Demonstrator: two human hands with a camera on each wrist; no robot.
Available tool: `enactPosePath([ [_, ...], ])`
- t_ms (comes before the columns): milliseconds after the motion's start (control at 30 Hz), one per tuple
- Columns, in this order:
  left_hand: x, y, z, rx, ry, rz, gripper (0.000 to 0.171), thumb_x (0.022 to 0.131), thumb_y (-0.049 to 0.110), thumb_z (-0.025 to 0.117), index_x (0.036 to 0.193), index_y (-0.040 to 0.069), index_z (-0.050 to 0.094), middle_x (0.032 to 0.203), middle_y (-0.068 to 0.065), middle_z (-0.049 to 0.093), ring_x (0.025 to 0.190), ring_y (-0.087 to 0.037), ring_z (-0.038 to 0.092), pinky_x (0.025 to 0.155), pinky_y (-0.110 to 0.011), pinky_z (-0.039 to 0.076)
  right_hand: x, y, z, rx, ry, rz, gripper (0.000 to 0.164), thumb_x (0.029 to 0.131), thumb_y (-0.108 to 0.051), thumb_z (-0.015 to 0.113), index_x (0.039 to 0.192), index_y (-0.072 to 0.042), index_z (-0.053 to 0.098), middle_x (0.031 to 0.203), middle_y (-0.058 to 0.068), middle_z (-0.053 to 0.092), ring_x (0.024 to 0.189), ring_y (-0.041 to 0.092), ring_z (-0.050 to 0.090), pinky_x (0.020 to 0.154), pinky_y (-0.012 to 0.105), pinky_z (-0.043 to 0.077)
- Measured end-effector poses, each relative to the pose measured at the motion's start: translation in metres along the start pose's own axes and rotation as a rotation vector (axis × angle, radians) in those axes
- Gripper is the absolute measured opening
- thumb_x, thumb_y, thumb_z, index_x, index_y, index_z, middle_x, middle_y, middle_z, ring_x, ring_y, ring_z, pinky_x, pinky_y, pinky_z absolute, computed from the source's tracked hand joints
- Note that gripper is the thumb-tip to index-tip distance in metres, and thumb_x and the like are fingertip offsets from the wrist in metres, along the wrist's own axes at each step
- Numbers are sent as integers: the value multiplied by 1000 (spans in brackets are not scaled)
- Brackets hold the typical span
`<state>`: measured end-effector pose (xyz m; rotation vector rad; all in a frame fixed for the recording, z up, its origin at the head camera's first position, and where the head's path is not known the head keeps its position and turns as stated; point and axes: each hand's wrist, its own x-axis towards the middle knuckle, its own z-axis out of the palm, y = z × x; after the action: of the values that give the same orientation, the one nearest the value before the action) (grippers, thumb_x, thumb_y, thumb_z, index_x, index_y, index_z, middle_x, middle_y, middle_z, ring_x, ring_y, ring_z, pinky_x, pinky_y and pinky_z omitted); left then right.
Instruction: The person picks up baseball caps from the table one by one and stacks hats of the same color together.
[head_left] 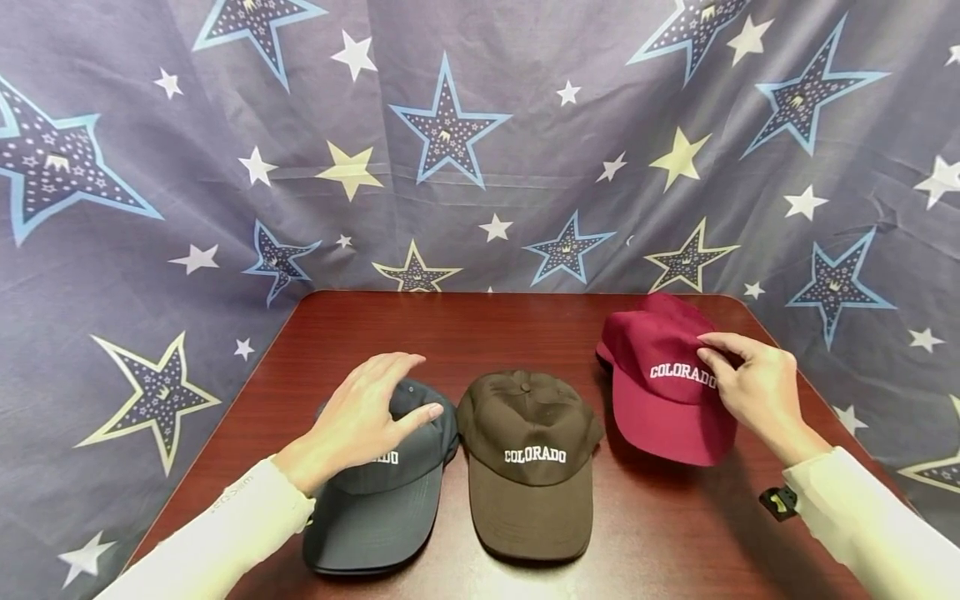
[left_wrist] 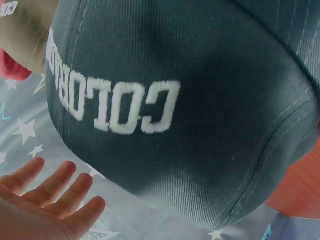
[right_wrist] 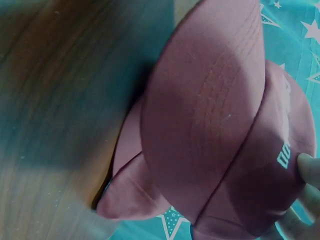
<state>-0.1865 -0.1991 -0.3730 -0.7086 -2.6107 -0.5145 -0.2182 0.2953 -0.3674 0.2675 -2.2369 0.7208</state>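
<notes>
Three baseball caps with white COLORADO lettering are on the table. My right hand (head_left: 757, 387) pinches the crown of the red cap (head_left: 675, 417) between thumb and fingers, and that cap is tilted at the right. In the right wrist view, the thumb presses the red cap (right_wrist: 210, 110) beside its lettering. Over the dark blue-grey cap (head_left: 382, 517) at the left hovers my left hand (head_left: 360, 417), fingers extended and thumb apart, hiding part of its lettering. The left wrist view shows those fingers beside the blue-grey cap (left_wrist: 210, 110). Between the two lies a brown cap (head_left: 532, 508), brim toward me.
A reddish-brown wooden table (head_left: 465, 333) carries the caps. Behind it and along both sides hangs a grey curtain (head_left: 480, 217) printed with stars. The blue-grey and brown caps sit side by side, nearly touching.
</notes>
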Motion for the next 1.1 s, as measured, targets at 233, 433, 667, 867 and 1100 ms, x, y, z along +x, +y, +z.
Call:
enactPosePath([
  [233, -2, 0, 3, -12, -26, -10, 73, 90, 59, 71, 144, 11, 56, 143, -10, 58, 136, -31, 50, 115, -52, 35, -14, 1, -9, -1, -3, -27, 19, 83, -4, 83, 101, -11, 82, 85, 10, 77, 71, -21, 46, 62, 7, 38],
  [433, -2, 2, 1, -12, -30, -13, 73, 90, 58, 71, 144, 11, 56, 143, -11, 58, 136, -32, 50, 115, -53, 35, -27, 4, -15, -10, -12, -36, 22, 81, -3, 85, 101, -12, 83, 85, 10, 78, 73, -24, 45, 62, 8, 39],
  [667, -3, 1, 1, -12, -25, -9, 73, 90, 58, 71, 143, 10, 56, 142, -12, 58, 135, -33, 50, 114, -53, 36, -38, 5, -19, -8, -53, -19, 23, 79, -2, 87, 99, -11, 83, 82, 9, 77, 64, -16, 47, 54, 12, 38],
  [867, -3, 0, 1, -9, -13, 2, 72, 90, 57, 72, 142, 9, 57, 140, -12, 59, 134, -33, 51, 114, -53, 36, -46, 5, -22, -14, -61, -26, 24, 76, 1, 87, 96, -9, 82, 82, 9, 77, 62, -14, 44, 51, 16, 35],
  [1100, -4, 0, 3, -5, -16, 3, 73, 90, 57, 72, 141, 9, 57, 140, -13, 59, 134, -34, 51, 113, -55, 37, -57, 8, -26, -8, -98, -33, 24, 74, 0, 89, 93, -13, 83, 82, 5, 77, 66, -19, 49, 54, 14, 38],
])
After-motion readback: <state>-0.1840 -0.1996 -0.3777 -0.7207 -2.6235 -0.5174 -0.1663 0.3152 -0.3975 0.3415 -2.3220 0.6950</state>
